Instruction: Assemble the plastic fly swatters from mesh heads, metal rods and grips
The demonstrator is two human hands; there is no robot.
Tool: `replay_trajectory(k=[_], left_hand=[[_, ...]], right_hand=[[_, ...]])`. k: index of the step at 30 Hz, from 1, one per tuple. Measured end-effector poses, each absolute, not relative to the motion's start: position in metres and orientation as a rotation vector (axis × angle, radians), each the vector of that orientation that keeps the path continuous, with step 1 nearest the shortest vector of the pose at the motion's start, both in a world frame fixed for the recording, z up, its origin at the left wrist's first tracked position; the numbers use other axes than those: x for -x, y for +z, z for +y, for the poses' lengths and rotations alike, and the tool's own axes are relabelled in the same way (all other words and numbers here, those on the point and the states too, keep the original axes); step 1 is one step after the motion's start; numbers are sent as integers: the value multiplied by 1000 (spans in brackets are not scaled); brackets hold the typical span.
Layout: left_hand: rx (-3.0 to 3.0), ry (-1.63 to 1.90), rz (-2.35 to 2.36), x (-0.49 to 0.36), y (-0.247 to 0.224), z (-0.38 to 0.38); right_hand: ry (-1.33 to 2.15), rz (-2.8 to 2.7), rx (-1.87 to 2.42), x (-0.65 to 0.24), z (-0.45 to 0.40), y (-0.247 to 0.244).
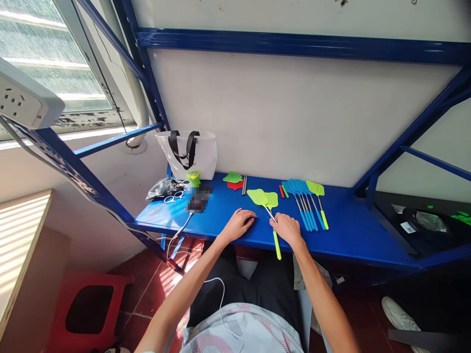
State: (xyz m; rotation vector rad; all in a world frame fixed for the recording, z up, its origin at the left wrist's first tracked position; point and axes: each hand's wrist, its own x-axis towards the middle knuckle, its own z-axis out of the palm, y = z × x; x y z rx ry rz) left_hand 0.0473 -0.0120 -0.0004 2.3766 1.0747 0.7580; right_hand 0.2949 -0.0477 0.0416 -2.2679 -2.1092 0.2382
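Note:
My right hand [287,230] grips the metal shaft of a lime fly swatter [262,197], whose mesh head lies on the blue shelf [349,233] and whose lime handle [277,245] overhangs the front edge. My left hand [239,224] rests palm down on the shelf just left of that swatter, holding nothing. To the right lies a row of several blue-handled fly swatters [303,206], with one lime swatter [315,189] at its end. Short red and green handles [282,191] lie beside the row.
Further left on the shelf are red and green swatter heads [233,180], metal rods [244,185], a green-capped roll [193,179], scissors [173,197], a black bag [165,189], a blurred object [198,198] and a white tote bag [187,154]. Blue shelf uprights stand at both ends.

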Motion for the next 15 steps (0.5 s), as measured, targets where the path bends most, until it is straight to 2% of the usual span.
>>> replay_trajectory(k=[8, 12, 15], left_hand=[[-2398, 723, 1058, -47, 4, -15], [-2412, 725, 1038, -47, 3, -14], [-2444, 735, 1038, -48, 0, -13]], right_hand=[[277, -2070, 2178, -303, -46, 49], [313, -1899, 2059, -343, -42, 63], [174, -1650, 2011, -392, -42, 71]])
